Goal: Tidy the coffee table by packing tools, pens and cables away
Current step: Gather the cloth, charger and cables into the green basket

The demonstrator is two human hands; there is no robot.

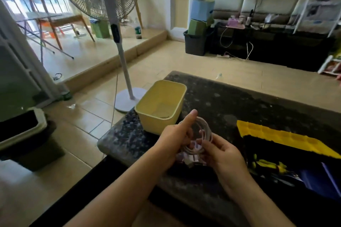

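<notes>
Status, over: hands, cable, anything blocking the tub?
Copy: left hand and right hand both hold the coiled white cable above the table. Ahead, yellow tub, open-topped. Nothing between cable and tub.

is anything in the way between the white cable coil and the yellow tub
Nothing visible: the coiled white cable, held by the left hand and right hand, sits just before the open yellow plastic tub.

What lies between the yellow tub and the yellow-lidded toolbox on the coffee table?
In the head view: a coiled white cable, gripped by the left hand and right hand. Beyond them, bare speckled tabletop runs between yellow tub and toolbox.
</notes>
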